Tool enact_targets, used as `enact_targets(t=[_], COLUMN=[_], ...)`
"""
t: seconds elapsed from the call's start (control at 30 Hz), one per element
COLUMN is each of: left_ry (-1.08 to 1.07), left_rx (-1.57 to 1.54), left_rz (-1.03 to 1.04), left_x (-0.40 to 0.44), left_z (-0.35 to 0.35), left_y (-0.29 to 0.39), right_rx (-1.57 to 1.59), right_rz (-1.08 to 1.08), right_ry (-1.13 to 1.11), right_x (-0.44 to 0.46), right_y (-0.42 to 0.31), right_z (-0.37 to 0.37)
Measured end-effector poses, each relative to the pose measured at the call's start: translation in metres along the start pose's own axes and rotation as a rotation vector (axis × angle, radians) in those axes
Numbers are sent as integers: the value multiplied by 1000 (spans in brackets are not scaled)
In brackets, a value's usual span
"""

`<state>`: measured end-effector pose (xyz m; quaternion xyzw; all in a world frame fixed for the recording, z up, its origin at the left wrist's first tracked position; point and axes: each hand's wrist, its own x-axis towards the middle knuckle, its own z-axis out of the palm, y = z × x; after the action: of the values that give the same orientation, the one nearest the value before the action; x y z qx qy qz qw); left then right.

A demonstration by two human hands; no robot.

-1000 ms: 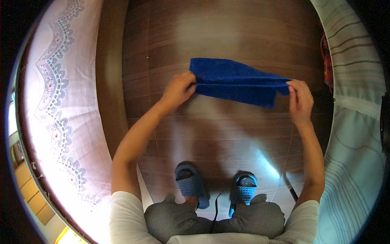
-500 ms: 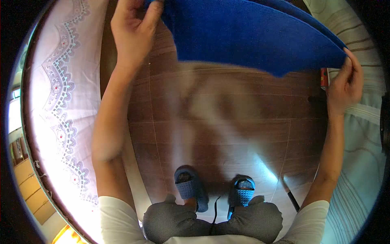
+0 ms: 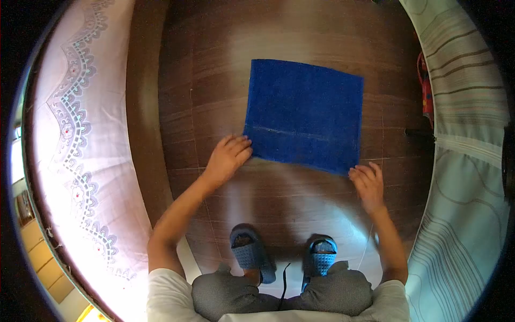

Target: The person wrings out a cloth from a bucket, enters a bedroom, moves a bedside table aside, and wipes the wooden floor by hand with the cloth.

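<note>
A blue cloth [image 3: 306,110] is spread nearly flat above or on the brown floor, with a pale crease line across its lower part. At its lower left corner, my left hand [image 3: 229,156] has its fingers closed on the edge. My right hand [image 3: 368,184] pinches the lower right corner between thumb and fingers. The far edge of the cloth is free of both hands.
Brown tiled floor [image 3: 289,214] lies below. Two blue slippers [image 3: 251,252] are on my feet. A pale bedspread with a lace pattern [image 3: 102,161] runs along the left, striped fabric [image 3: 461,177] along the right. Something red [image 3: 426,94] shows beside the striped fabric.
The cloth was folded over, then raised high and stretched between my hands. It now lies lower and spread out, and both hands have come down and closer together, holding its near corners.
</note>
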<state>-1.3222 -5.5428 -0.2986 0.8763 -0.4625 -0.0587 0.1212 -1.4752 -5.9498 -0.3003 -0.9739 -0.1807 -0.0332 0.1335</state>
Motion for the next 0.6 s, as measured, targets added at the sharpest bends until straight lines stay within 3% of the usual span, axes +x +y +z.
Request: enact_targets(t=[0.27, 0.4, 0.6], left_ry=[-198, -256, -64], left_rx=[-314, -528, -607], left_rz=[-165, -318, -453], left_x=[-61, -59, 29], left_z=[3, -11, -44], left_y=[41, 34, -19], right_rx=[390, 519, 654], right_rz=[99, 221, 462], right_ry=[-299, -233, -59], right_x=[-48, -33, 63], right_y=[-23, -12, 46], right_z=[0, -23, -35])
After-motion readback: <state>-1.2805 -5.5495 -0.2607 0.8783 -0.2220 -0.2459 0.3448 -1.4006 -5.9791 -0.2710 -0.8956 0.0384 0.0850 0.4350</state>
